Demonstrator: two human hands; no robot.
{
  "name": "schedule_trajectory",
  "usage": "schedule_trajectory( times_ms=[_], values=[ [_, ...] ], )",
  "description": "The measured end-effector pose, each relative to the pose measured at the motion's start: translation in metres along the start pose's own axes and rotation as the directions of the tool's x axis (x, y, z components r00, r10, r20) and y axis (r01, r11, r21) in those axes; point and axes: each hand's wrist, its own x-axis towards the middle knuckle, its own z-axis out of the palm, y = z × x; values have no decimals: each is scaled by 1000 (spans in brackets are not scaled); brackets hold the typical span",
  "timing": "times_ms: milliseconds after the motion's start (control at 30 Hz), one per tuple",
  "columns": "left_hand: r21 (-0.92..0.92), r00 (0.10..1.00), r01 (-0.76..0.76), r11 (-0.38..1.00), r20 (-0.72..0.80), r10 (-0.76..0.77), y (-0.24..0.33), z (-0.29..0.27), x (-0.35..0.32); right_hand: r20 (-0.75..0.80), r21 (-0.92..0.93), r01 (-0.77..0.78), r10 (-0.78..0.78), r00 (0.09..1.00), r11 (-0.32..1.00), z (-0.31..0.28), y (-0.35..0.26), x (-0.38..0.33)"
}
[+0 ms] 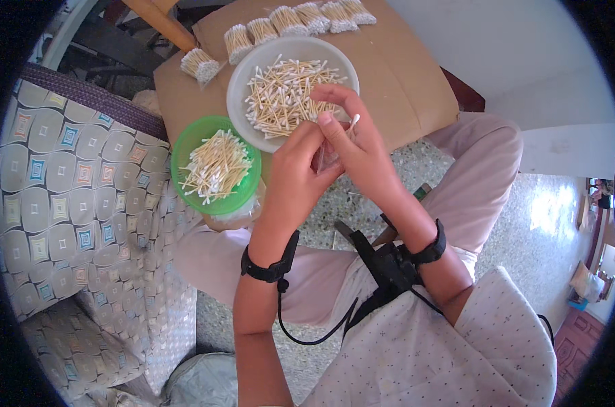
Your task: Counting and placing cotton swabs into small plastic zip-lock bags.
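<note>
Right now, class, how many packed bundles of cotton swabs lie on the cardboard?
7: one bundle apart at the left, and six in a curved row behind the white plate, from to. More may be hidden beyond the frame's top edge.

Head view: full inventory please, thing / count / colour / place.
white plate: 1, white, on the cardboard sheet, holds a loose heap of cotton swabs
green bowl: 1, green, left of the white plate, holds loose cotton swabs
swab bundles: 7 showing, pale sticks with white tips, in clear wrap; six in a row behind the plate, one off to its left
cardboard sheet: 1, brown, under plate and bundles
patterned cushion: 1, grey with coloured squares, person's left
floor: speckled terrazzo
small clear bag: 1, transparent, between both hands
wrist straps: 2, black, one on each wrist, cable attached
left hand: pinching the bag
right hand: holding a swab at the bag
</note>
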Motion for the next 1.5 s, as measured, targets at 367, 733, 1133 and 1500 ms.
schedule_trajectory(
  times_ms=[367,733,1133,1500],
  values=[
    [25,999,45,999,30,-46,4,0,1,269,300,-30,-54,962,953,-27,-10,-2],
    [14,993,-99,995,-62,100,3,-2,-1,343,461,-147,-22,939,875,-27,-7,-2],
    [6,985,-96,995,-141,96,7,-17,-4,368,367,-126,-19,930,922,-32,-20,-6],
    [-286,879,-25,958,-462,-115,3,-14,0,392,80,-233,184,901,969,-25,-9,-39]
  ],
)
